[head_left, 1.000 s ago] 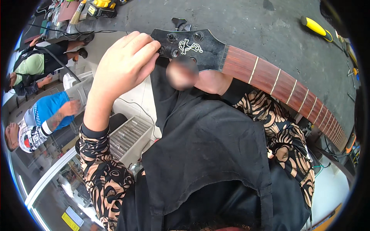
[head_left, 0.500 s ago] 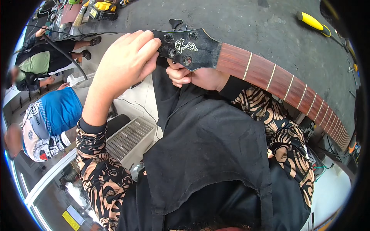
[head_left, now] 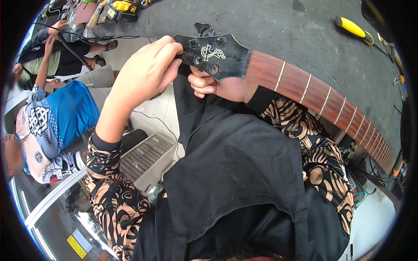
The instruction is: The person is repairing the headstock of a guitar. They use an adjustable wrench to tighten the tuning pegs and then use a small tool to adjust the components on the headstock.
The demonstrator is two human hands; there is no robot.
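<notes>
- A person in a blue top [head_left: 72, 113] is off to my left, well apart from me.
- A brush [head_left: 94, 18] lies on the bench [head_left: 278, 26], near a yellow tool [head_left: 123, 9].
- My left hand [head_left: 150, 71] has its fingers bent, tips at the left end of the headstock [head_left: 213, 55]; I cannot tell what they pinch.
- The headstock is in front of me, a black key [head_left: 201, 28] sticking out past its far edge.
- My right hand [head_left: 224, 88] curls beneath it, partly hidden; its grip I cannot tell.
- The neck [head_left: 319, 94] runs rightward.
- A yellow handle [head_left: 350, 26] lies beyond it.
</notes>
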